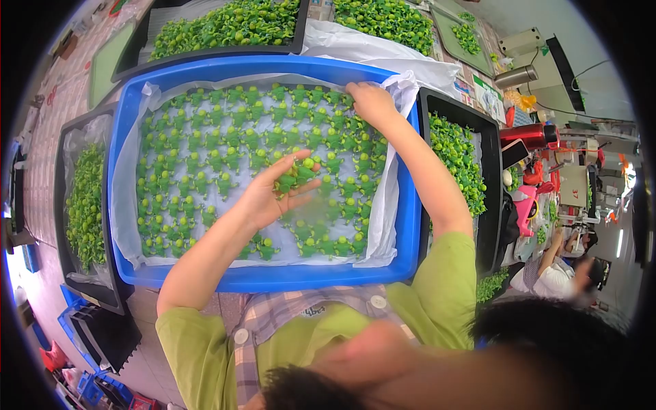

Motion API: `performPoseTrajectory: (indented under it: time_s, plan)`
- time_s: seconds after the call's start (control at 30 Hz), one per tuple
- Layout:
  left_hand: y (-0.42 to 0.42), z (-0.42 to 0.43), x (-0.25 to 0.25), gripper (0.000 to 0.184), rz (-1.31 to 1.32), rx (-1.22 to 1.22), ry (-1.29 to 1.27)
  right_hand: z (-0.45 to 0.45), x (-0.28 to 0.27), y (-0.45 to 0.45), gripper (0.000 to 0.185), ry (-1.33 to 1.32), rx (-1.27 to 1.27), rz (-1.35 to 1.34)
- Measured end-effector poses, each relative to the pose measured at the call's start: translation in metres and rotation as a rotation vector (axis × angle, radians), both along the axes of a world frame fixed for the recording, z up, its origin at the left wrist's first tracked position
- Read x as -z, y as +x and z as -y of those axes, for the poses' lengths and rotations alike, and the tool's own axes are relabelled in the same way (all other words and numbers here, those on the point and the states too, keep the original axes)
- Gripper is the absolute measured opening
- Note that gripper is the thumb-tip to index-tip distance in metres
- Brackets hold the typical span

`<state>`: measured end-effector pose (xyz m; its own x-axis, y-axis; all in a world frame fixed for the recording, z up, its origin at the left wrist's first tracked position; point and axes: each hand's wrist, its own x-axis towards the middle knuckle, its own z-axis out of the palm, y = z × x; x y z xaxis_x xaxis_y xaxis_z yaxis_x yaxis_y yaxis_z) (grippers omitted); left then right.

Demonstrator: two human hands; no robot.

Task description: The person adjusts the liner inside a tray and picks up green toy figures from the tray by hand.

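**Left palm cradling small green figures over a blue tray; right hand at the far right corner**

On my feed, the person's left hand (pixel 268 195) is turned palm up, its fingers partly curled around a small bunch of glossy green figures with round yellow-green heads (pixel 295 179). The right hand (pixel 371 102) reaches the far right corner, fingertips bent down beside the end of the top row; I cannot tell whether they pinch anything.

Beneath both hands I see spaced rows of matching green figures (pixel 195 140), lying on a crinkled white sheet (pixel 126 232) that lines a rectangular blue plastic tray (pixel 273 277). A hazy patch blurs part of my view just right of the left hand.

The tray's near edge sits before a plaid apron with pale buttons (pixel 266 314). Black trays heaped with more green figures flank it, one to the left (pixel 113 270), another to the right (pixel 490 225). Farther right, a person in a white top (pixel 553 279) is at work.
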<state>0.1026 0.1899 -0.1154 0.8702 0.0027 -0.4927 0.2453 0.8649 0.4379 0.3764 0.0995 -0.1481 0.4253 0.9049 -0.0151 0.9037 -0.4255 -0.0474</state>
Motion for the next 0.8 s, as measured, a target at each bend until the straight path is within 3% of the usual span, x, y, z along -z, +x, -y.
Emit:
performPoseTrajectory:
  time_s: [0.17, 0.33, 0.57, 0.67, 0.73, 0.77, 0.8]
  plan:
    - [-0.001, -0.002, 0.005, 0.037, -0.010, 0.024, -0.070, 0.007, -0.018, -0.004, 0.022, 0.127, -0.030, -0.101]
    - [0.001, 0.000, 0.004, 0.037, -0.006, 0.011, -0.140, 0.017, -0.068, -0.061, 0.027, 0.253, -0.176, -0.383]
    - [0.003, -0.001, 0.005, 0.045, -0.044, -0.012, -0.274, 0.016, -0.101, -0.112, 0.029, 0.212, -0.320, -0.526]
    - [0.002, -0.004, 0.002, 0.048, -0.015, -0.026, -0.232, 0.014, -0.107, -0.112, 0.036, 0.072, -0.416, -0.817]
    - [0.003, -0.005, 0.001, 0.040, -0.007, -0.026, -0.258, 0.008, -0.100, -0.092, 0.032, 0.172, -0.312, -0.747]
    - [0.002, -0.005, 0.001, 0.035, -0.058, -0.051, -0.186, 0.001, -0.088, -0.075, 0.026, 0.305, -0.240, -0.673]
    - [0.002, -0.004, 0.001, 0.031, -0.109, -0.075, -0.113, -0.004, -0.076, -0.055, 0.025, 0.269, -0.173, -0.571]
